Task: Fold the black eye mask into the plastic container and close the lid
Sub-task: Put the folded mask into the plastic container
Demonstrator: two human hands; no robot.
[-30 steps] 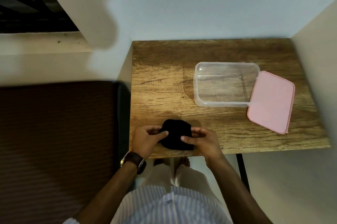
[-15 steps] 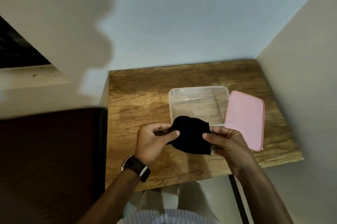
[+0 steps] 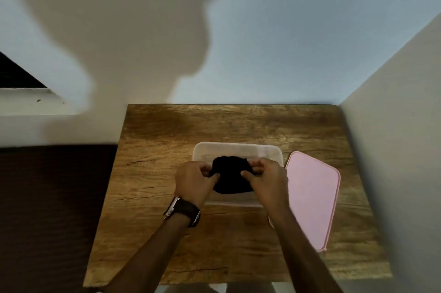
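A folded black eye mask is held between 2 hands above the open mouth of a clear plastic container, which stands on a wooden table. The mask's left edge is pinched by the left hand, with the thumb pressed against the curled fingers, and its right edge is gripped in the same manner by the right hand. The bundle is seen against the container's interior, with its lower part close to the near wall; whether the fabric is touching the floor of the container cannot be told. The far rim of the container is left visible beyond the mask, while the near rim shows as a pale strip just below the hands. A pink lid is lying flat on the table just to the right of the container, tilted slightly, with its near-left corner hidden behind the right forearm. A dark wristwatch is worn on the left wrist. The table is set into a corner of pale walls, and a large shadow is cast on the far wall.
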